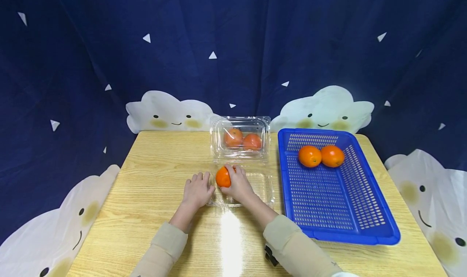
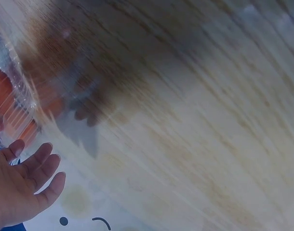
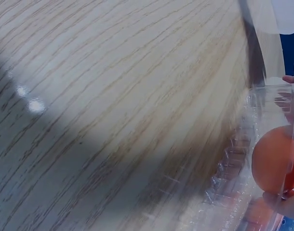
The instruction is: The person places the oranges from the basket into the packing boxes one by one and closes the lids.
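Observation:
My right hand holds an orange over the left part of an open clear plastic box, its fingers curled around the fruit. That same orange shows through the clear wall in the right wrist view. My left hand lies at the box's left edge with nothing in its grasp. In the left wrist view its fingers are spread and slightly bent. Behind the open box, two reddish-orange fruits show through a clear plastic box.
A blue perforated basket stands to the right of the boxes. Two oranges lie side by side near its back. The wooden table ends at a dark blue curtain with white clouds.

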### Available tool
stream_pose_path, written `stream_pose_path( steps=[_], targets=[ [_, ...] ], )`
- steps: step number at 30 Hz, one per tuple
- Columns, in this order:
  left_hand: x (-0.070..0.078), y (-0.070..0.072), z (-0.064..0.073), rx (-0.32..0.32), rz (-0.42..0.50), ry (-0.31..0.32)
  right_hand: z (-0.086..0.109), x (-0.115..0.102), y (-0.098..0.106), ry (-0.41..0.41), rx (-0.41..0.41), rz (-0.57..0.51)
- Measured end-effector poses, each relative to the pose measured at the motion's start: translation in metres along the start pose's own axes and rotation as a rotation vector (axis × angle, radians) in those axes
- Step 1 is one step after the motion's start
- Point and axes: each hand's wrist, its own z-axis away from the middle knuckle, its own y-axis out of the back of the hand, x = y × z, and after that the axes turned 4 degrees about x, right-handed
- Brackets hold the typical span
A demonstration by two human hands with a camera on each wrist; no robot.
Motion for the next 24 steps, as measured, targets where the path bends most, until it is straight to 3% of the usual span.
stream_pose_path(
  steps=[24],
  targets=[
    [0.0001, -0.0017, -0.0004, 0.011, -0.007, -0.003, -0.007, -0.0012, -0.0093, -0.017, -0.012, -0.03]
  ],
)
